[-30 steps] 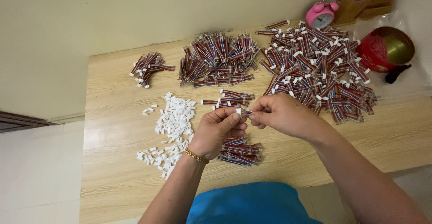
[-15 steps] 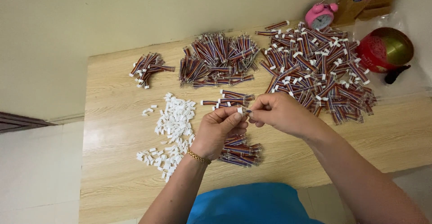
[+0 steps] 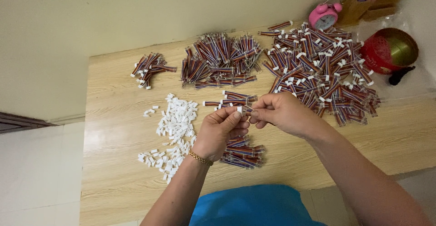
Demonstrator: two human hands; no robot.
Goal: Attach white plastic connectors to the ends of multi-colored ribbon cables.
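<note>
Wooden table [image 3: 113,171] unchanged, hands stay mid-table | red bowl [image 3: 389,49] far right, contents unclear | left hand [image 3: 219,133] pinched shut on small white connector [image 3: 239,109] | right hand [image 3: 282,113] pinching the short striped wire bundle [image 3: 247,110] that meets it, above near wire pile [image 3: 240,149].

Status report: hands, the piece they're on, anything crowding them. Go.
Left hand and right hand both pinch one small wire piece above the table. White connectors left, wire bundle underneath. Nothing blocking.
</note>
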